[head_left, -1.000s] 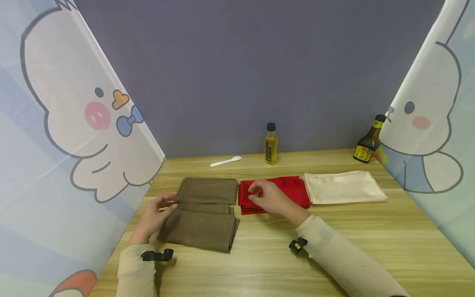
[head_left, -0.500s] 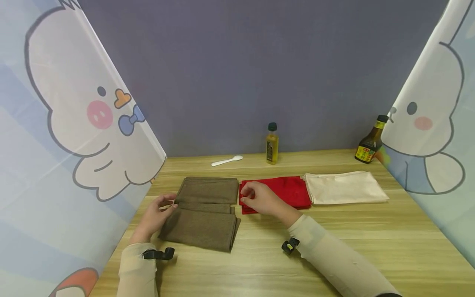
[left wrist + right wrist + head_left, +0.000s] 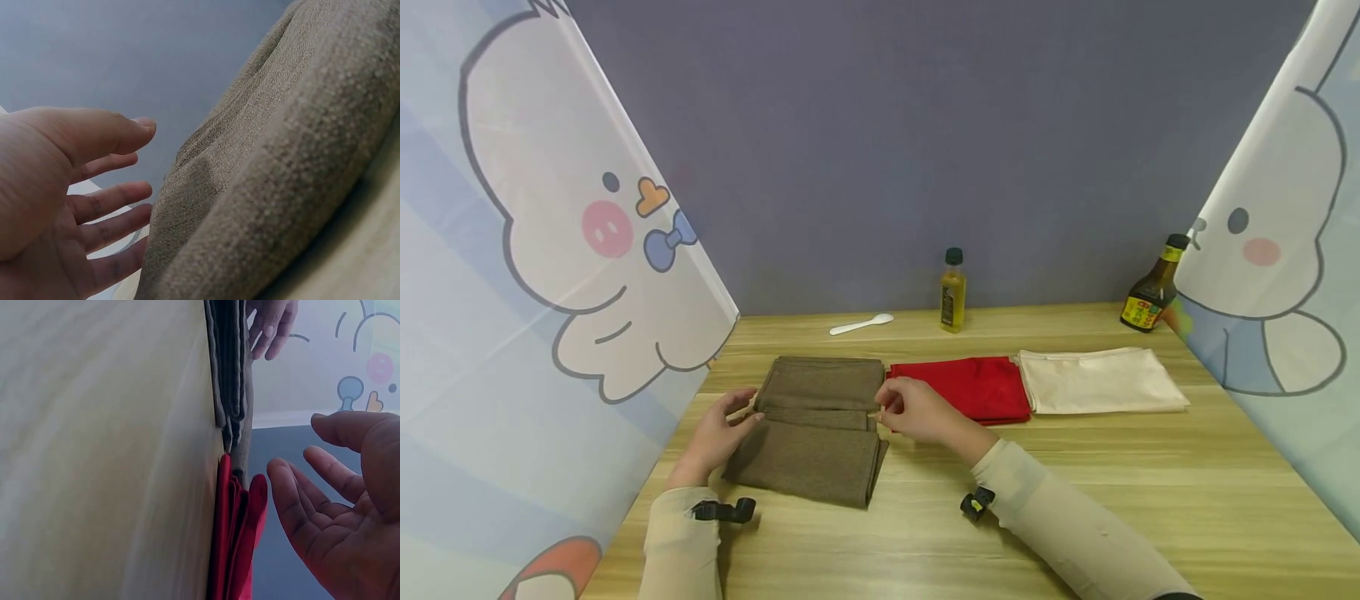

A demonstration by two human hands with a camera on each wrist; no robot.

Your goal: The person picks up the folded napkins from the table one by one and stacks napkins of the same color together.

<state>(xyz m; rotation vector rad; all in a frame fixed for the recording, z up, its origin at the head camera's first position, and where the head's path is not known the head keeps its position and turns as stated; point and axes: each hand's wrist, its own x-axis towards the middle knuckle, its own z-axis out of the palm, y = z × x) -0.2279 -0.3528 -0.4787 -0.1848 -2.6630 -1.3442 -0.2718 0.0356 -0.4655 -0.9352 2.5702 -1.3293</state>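
A folded brown cloth (image 3: 808, 467) lies at the front left, its back edge meeting a second folded brown cloth (image 3: 823, 383). My left hand (image 3: 718, 437) is at their left side, with fingers apart and thumb at the cloth's edge; in the left wrist view its fingertips come right up to the brown weave (image 3: 262, 169). Over the left end of a folded red cloth (image 3: 973, 387) is my right hand (image 3: 921, 410), near the brown cloth's right edge. In the right wrist view, its fingers are loosely bent with nothing between them, above the red folds (image 3: 240, 531).
A folded cream cloth (image 3: 1097, 381) lies right of the red one. Along the back are a white plastic spoon (image 3: 861, 324), a small oil bottle (image 3: 952, 296) and a dark sauce bottle (image 3: 1152, 287). A grey back panel (image 3: 925, 150) and printed side panels enclose the wooden table (image 3: 925, 542).
My right hand has moved left across the red cloth to near the brown cloth's right edge. The left hand stays beside the brown cloths, and the cloths lie as before.
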